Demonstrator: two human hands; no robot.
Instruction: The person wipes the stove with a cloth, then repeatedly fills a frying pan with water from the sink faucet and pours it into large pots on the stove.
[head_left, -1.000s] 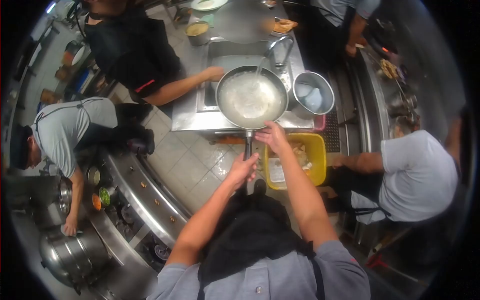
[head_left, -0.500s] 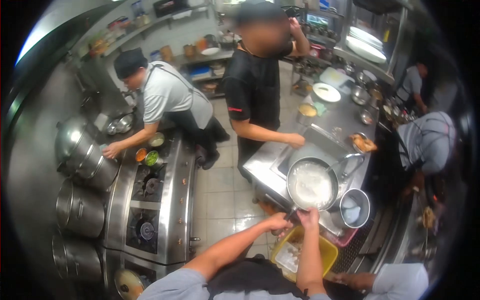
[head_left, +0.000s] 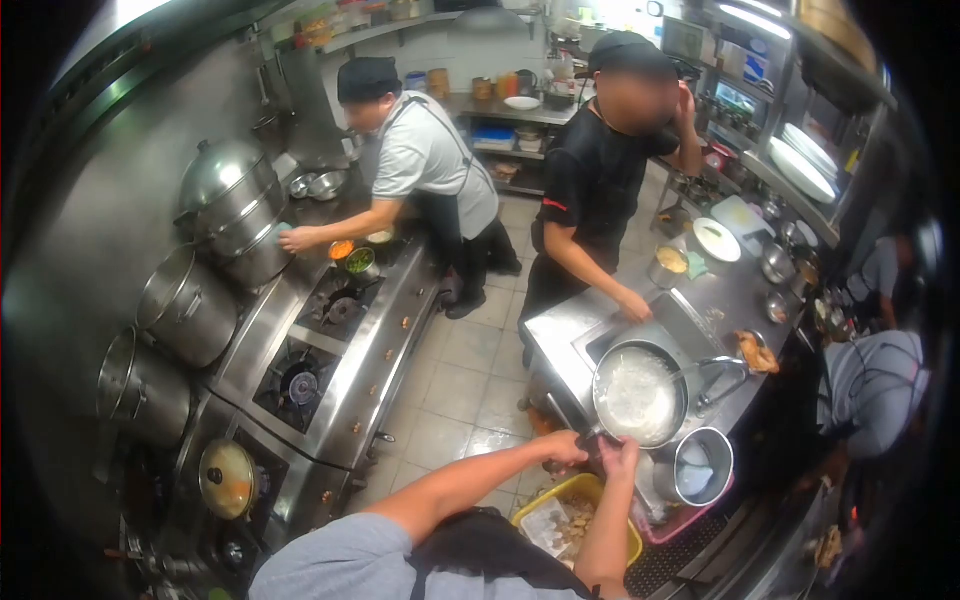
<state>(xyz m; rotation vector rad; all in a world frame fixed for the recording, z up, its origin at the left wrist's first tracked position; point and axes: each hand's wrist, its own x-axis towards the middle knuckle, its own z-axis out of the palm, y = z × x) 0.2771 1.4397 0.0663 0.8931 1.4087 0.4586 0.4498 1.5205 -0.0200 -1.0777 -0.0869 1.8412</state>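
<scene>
A wide round frying pan (head_left: 640, 397) with pale, cloudy liquid in it sits over the sink, beneath a curved metal tap (head_left: 722, 372). My left hand (head_left: 566, 449) is closed round the dark handle of the pan. Close to where the handle meets the pan, my right hand (head_left: 620, 456) grips the pan too; its fingertips are partly hidden beneath. To the right of the pan stands a metal pot (head_left: 706, 466) with a pale blue-white thing inside. Below my forearms is a yellow bin (head_left: 588, 487) holding scraps and a white container.
Across the sink counter (head_left: 560, 325) a person in black (head_left: 605, 190) rests one hand near the basin. At the left, another person (head_left: 430, 160) reaches toward a tall steamer pot (head_left: 237, 205) beside the gas stove (head_left: 340, 385). More co-workers are at the right.
My view has turned, so the scene sits farther right in the picture. Both hands stay on the frying pan. The co-worker's arm at the lower right has left the view.
</scene>
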